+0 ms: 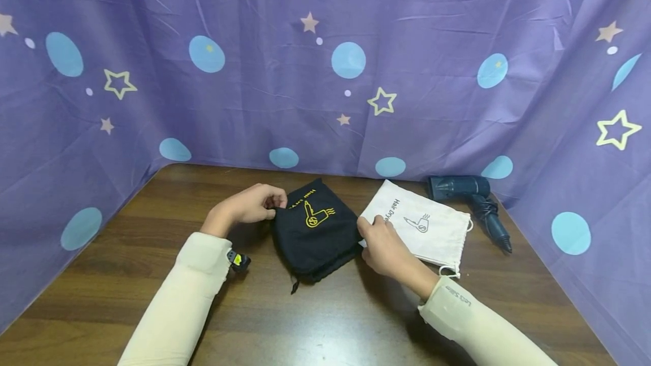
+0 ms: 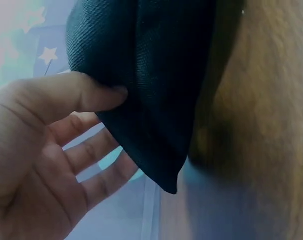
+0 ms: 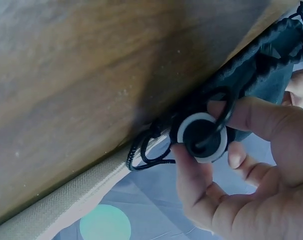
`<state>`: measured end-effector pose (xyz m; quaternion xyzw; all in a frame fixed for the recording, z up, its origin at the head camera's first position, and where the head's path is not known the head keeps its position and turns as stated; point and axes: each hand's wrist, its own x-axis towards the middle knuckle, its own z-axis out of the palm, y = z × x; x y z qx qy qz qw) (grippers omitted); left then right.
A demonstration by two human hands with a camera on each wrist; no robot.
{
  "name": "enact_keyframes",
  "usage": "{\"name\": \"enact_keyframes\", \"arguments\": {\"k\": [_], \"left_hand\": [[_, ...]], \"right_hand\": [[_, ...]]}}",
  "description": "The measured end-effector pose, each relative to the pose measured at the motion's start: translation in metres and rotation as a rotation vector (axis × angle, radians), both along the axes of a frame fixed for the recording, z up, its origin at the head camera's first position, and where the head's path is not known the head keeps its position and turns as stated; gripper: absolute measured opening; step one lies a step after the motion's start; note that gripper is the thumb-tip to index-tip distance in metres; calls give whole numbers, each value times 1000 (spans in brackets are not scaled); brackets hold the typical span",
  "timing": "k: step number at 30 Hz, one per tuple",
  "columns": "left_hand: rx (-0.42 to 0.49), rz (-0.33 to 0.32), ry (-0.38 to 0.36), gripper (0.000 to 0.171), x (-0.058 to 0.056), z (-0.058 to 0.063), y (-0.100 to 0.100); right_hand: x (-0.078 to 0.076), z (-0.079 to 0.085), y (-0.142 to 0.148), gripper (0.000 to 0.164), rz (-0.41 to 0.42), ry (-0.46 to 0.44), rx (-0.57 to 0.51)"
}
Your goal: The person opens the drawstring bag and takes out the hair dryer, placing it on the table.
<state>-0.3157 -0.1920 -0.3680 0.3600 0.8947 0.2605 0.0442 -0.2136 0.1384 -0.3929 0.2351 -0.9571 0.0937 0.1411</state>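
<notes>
A black drawstring bag point(image 1: 325, 247) with a yellow hair dryer print lies mid-table. My left hand point(image 1: 249, 203) pinches its left edge; in the left wrist view the thumb presses the dark cloth point(image 2: 151, 100) from one side, with fingers behind. At the bag's gathered mouth, my right hand point(image 1: 387, 250) holds a round black end with a white ring point(image 3: 202, 137), a black cord coming from its middle. Whatever this end belongs to is mostly hidden. A black drawstring loop point(image 3: 144, 152) hangs beside it. Just right of that hand lies a white drawstring bag point(image 1: 439, 227) printed "Hair Dryer".
A dark blue hair dryer point(image 1: 460, 186), its cord wrapped round the handle, lies at the table's back right. The wooden table point(image 1: 285, 326) meets a purple curtain point(image 1: 325, 117) with stars and dots at its back and sides.
</notes>
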Motion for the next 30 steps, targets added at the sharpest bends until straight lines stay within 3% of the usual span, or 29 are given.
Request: {"name": "enact_keyframes", "arguments": {"k": [3, 8, 12, 16, 20, 24, 27, 30], "left_hand": [[-20, 16, -33, 24, 1, 2, -3], [-22, 69, -18, 21, 4, 10, -15], [-1, 75, 5, 20, 6, 15, -25], [9, 90, -17, 19, 7, 16, -33], [27, 90, -55, 21, 8, 14, -31], [61, 33, -142, 30, 10, 11, -19], [55, -14, -208, 37, 11, 9, -8], [8, -42, -208, 30, 11, 7, 0]], "right_hand": [[-1, 2, 0, 36, 5, -16, -12], [-2, 5, 4, 36, 62, -33, -15], [-3, 7, 10, 38, 117, -23, -34], [-6, 6, 15, 41, 140, -17, -50], [-10, 2, 15, 42, 106, -47, -59], [-13, 1, 11, 38, 35, -116, -92], [-15, 0, 7, 34, -10, -139, -124], [-17, 0, 3, 35, -55, -130, -137]]}}
